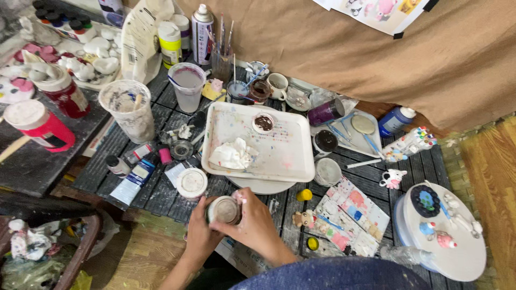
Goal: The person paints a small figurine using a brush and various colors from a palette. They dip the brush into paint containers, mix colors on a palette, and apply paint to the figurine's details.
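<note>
Both hands clamp one small round jar (224,210) at the near edge of the dark slatted worktop (161,193): the left hand (200,233) cups its side, the right hand (252,225) wraps its top, seemingly working the lid. A white lid (192,183) and a paint-stained tray (290,156) lie just beyond. A firm twist seems called for.

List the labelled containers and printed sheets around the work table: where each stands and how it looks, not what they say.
Small round jar with pale lid: near edge, held between left hand and right hand.
Red jar with white lid: far left, lying tilted.
Yellow-green labelled bottle: back, upright.
Silver spray can: back, upright.
Blue bottle with white cap: right, tilted.
Cartoon printed sheet: pinned on brown cloth, top right.
</note>
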